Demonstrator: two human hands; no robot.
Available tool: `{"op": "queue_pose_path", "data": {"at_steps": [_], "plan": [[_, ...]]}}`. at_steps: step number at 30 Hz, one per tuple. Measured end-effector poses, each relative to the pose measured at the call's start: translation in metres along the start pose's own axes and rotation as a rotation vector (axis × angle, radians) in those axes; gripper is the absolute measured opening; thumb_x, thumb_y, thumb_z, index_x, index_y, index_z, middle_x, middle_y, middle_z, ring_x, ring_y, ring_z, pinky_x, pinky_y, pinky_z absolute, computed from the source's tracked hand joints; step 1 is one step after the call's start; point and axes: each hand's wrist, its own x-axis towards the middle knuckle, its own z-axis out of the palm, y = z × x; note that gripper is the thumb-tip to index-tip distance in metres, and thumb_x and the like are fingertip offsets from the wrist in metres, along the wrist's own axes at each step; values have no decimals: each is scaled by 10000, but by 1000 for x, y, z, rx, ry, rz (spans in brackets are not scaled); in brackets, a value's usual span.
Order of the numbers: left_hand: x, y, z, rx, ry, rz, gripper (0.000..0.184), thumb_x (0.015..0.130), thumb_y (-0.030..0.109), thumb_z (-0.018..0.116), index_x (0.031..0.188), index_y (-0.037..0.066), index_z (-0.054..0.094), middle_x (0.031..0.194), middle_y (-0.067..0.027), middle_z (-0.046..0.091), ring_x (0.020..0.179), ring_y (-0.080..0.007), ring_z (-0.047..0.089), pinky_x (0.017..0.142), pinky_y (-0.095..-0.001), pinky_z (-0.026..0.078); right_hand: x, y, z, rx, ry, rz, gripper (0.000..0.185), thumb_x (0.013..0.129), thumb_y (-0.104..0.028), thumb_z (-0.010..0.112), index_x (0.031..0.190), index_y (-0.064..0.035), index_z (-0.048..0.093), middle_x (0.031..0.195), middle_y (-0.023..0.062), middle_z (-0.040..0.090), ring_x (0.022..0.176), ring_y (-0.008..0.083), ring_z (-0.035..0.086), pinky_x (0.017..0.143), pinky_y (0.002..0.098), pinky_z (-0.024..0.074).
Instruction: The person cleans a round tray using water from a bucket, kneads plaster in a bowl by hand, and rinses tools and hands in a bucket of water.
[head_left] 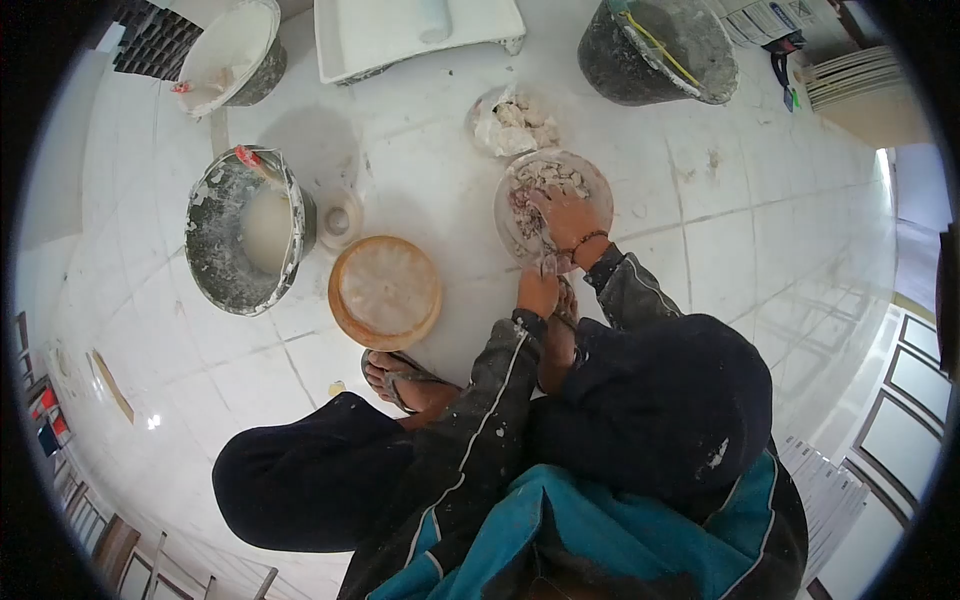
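Observation:
A round, pale basin point(512, 228) with grey and pinkish lumps in it stands on the tiled floor before my feet. My right hand point(571, 218) reaches into it, fingers spread over the lumps. At the basin's near rim my left hand point(539, 289) is closed, its fingers pressed on the edge. Just behind the basin lies a clear bag point(517, 122) of whitish chunks. To the left sits a round sieve point(386, 292) with a tan rim and a pale, dusty middle.
A dark bucket point(215, 250) with whitish liquid and a red-handled tool stands left, beside a small round container point(340, 219). At the back are another bucket point(240, 65), a white paint tray point(370, 40) and a black bucket point(625, 60). My sandalled feet are close by.

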Motion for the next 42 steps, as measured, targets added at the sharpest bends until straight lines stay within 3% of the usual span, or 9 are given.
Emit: {"op": "queue_pose_path", "data": {"at_steps": [1,3,14,21,23,27,33,37,42], "plan": [[-2,-1,2,3,10,2,327,930,219,480,1037,-74,579,894,-305,610,875,-469,575,759,-465,455,4,-1,-3,32,-45,15,582,740,-113,607,1307,-162,482,1182,135,557,1102,322,542,867,433,497],[-10,-6,10,-80,194,212,358,975,265,451,898,-36,629,648,-87,580,520,-162,521,482,-320,417,4,3,-3,76,-72,47,515,772,-114,574,1281,-153,507,1235,119,546,1120,329,541,871,436,499],[-71,86,-42,-164,256,117,306,955,205,470,789,-22,591,713,-48,593,627,-133,509,625,-289,422,-2,52,-14,609,338,-148,596,777,-249,655,1285,4,475,1307,218,491,1185,363,488,1010,446,383],[-139,135,-140,280,397,488,187,938,160,537,924,-5,622,837,-67,649,785,-99,603,726,-266,477,-39,47,-27,685,376,197,507,819,-226,664,1247,-8,504,1182,209,549,1087,379,530,933,427,426],[-183,186,-187,-49,380,239,202,912,117,521,1012,-29,621,785,-38,650,716,-109,592,690,-263,484,-44,41,-30,688,420,213,451,839,-211,629,1226,-8,517,1177,217,537,1084,397,514,921,444,422],[-240,262,-282,412,487,56,303,956,251,484,1054,-1,622,765,-21,649,432,-59,425,422,-246,379,-49,42,-10,810,546,295,425,828,-134,614,1213,17,517,1167,213,549,1092,398,514,949,474,404],[-163,216,-437,1524,314,240,286,843,176,521,1058,9,607,867,-152,658,817,-307,638,741,-434,493,-40,32,-33,878,728,81,448,826,-24,580,1268,-4,511,1171,141,575,1097,265,555,915,374,453],[-98,155,-450,1583,459,11,362,796,189,559,1138,75,595,1022,-177,636,911,-355,626,812,-468,503,-46,28,-67,975,705,93,409,847,-2,555,1255,2,522,1198,127,575,1064,234,565,919,347,451],[-65,95,-434,1657,146,-112,499,795,233,583,1274,111,509,1127,-237,562,1020,-401,593,854,-516,489,-63,31,-102,884,610,139,357,867,-17,551,1224,-21,551,1175,106,584,993,205,582,823,330,490]]}}
